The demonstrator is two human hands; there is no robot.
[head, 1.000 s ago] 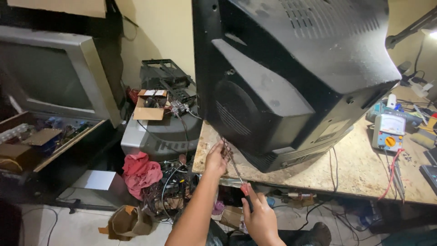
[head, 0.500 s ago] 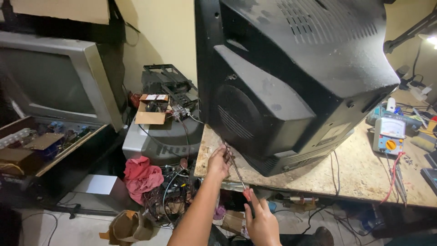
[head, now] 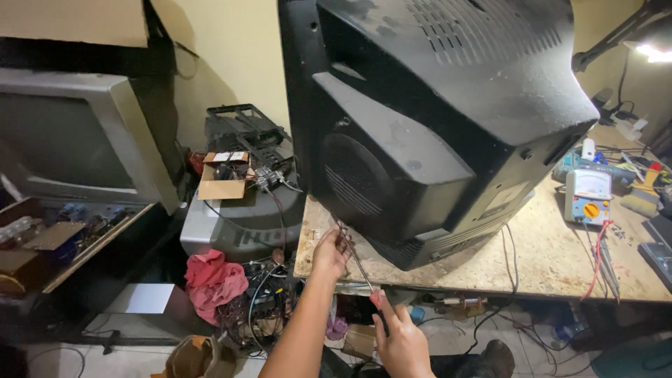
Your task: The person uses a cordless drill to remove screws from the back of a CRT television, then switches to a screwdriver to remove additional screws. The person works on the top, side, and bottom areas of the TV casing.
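A big black tube television stands back-out on a worn wooden workbench. A long screwdriver with a red and black handle slants up to the set's lower left corner. My right hand grips the handle below the bench edge. My left hand pinches the metal shaft near its tip, right at the bench's front left corner, close to the television's speaker grille.
A multimeter with red leads lies on the bench at right, among tools. To the left stand a grey television, a grey set lying flat with circuit parts on it, a red rag and tangled wires on the floor.
Both hands have stayed on the screwdriver; the view has shifted slightly and my right hand has dropped a little lower below the bench edge.
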